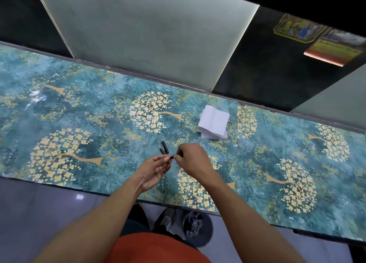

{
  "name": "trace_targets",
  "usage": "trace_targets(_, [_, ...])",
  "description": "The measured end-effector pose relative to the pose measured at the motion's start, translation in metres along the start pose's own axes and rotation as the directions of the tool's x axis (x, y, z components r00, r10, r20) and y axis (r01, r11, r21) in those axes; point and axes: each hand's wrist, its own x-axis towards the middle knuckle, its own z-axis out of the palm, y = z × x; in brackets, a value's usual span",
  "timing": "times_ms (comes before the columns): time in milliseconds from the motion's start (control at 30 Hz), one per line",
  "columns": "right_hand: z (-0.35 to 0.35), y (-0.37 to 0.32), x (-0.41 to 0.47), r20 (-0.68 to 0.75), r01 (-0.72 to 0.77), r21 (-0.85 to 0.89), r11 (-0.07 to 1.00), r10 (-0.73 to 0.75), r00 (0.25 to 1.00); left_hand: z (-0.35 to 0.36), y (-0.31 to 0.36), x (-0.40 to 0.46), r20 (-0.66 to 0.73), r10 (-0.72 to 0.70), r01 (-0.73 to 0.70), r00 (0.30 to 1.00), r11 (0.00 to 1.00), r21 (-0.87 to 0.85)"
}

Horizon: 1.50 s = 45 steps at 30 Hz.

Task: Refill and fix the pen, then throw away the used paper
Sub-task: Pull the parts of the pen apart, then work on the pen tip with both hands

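At the centre of the frame both hands meet over the patterned tabletop [79, 108]: the right hand [193, 159] pinches a thin dark pen part [176, 155], while the left hand [153, 171] lies palm-up, fingers straight, its fingertips touching that part's end. Just above them two more pen pieces [164, 147] lie on the tabletop, a white paper stack [213, 122] sits toward the upper right, and a bin [197, 228] stands on the floor at the lower centre.

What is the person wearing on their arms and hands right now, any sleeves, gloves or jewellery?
Both forearms are bare up to the frame edge, with no sleeves in view. The left hand and right hand wear no gloves; no ring, watch or bracelet is visible. An orange-red garment covers the torso at the bottom of the view.
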Motion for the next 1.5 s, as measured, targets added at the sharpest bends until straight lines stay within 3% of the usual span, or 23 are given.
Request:
trace_targets(267, [-0.007,0.016,0.004,0.022,-0.050,0.050,0.997,0.049,0.999,-0.014,0.004,-0.005,-0.188,0.097,-0.087,0.977,0.994,0.060])
trace_targets(467, [0.026,-0.002,0.009,0.137,0.256,-0.175,0.951,-0.234,0.963,-0.024,0.016,-0.014,-0.335,0.243,-0.240,0.910,0.969,0.050])
trace_targets(667, [0.061,-0.025,0.026,0.195,0.417,-0.442,0.794,-0.369,0.909,-0.024,0.032,-0.028,-0.377,0.335,-0.335,0.864,0.940,0.067])
trace_targets(967, [0.075,-0.022,0.045,0.228,0.432,-0.465,0.773,-0.367,0.902,-0.014,0.036,-0.033,-0.363,0.358,-0.347,0.860,0.933,0.097])
trace_targets(1133, [0.063,-0.004,0.052,0.076,0.329,-0.317,0.889,-0.322,0.944,-0.003,0.033,-0.027,-0.332,0.355,-0.339,0.874,0.935,0.106])
trace_targets(1233, [0.040,0.004,0.055,-0.022,0.169,0.060,0.984,-0.168,0.986,0.007,0.030,-0.022,-0.310,0.351,-0.332,0.883,0.936,0.115])
trace_targets(1367, [0.005,0.014,0.051,0.011,0.027,0.484,0.875,-0.037,0.999,0.033,0.025,-0.013,-0.264,0.339,-0.307,0.903,0.939,0.156])
trace_targets(1500, [-0.017,0.024,0.043,-0.004,0.040,0.502,0.864,-0.043,0.999,0.060,0.018,-0.003,-0.176,0.330,-0.278,0.927,0.923,0.267])
